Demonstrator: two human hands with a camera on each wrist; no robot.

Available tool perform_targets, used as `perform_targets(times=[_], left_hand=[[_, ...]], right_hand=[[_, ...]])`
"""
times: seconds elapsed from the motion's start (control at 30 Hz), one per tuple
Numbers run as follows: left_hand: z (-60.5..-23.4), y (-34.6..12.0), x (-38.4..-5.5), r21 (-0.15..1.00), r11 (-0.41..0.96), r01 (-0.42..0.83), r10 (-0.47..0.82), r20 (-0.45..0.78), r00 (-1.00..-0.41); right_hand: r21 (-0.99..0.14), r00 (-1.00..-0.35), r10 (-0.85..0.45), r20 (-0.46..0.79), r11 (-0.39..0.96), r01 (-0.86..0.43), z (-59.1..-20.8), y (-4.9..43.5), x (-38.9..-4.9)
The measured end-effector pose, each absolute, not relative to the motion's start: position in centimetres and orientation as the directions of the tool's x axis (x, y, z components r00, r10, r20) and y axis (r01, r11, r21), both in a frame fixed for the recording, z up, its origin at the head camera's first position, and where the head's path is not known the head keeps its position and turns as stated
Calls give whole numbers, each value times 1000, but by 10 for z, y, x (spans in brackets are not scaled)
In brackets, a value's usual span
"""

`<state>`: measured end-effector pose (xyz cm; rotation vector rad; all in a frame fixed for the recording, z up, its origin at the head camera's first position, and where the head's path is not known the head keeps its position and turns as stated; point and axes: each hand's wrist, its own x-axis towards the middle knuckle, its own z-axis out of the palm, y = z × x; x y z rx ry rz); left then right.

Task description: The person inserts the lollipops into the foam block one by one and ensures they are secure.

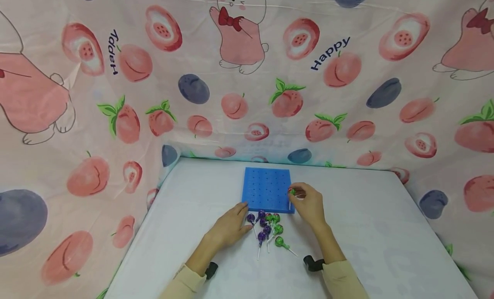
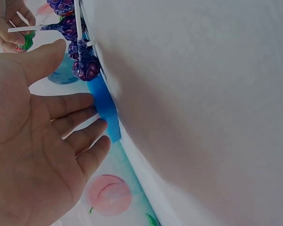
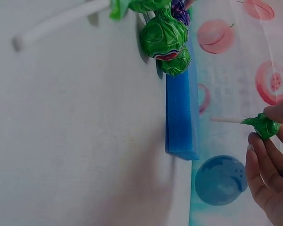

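Note:
My right hand (image 1: 311,205) pinches a green-wrapped lollipop (image 3: 267,127) by its candy head, over the right edge of a blue board (image 1: 266,196). Its white stick points away from the fingers in the right wrist view. The board is square and flat, with rows of small holes. With fingers extended, my left hand (image 1: 228,227) lies at the board's front left corner, fingertips right at its edge. Beside its thumb, several purple-wrapped lollipops (image 1: 261,236) and several green ones (image 1: 278,229) lie bunched in front of the board, sticks mostly toward me.
One green lollipop (image 1: 279,242) lies a little apart from the bunch, its stick toward the front right. A white cloth (image 1: 370,230) covers the table. Behind and at the sides hangs a pink curtain (image 1: 247,89) printed with fruit and bears.

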<state>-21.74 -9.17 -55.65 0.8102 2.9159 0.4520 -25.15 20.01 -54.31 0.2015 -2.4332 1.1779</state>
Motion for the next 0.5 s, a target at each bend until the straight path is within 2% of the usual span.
perform_targets(times=[0.5], left_hand=[[-559, -91, -218, 298, 821, 486, 510, -2, -860]], right_hand=[[-688, -854, 105, 509, 645, -331, -549, 199, -270]])
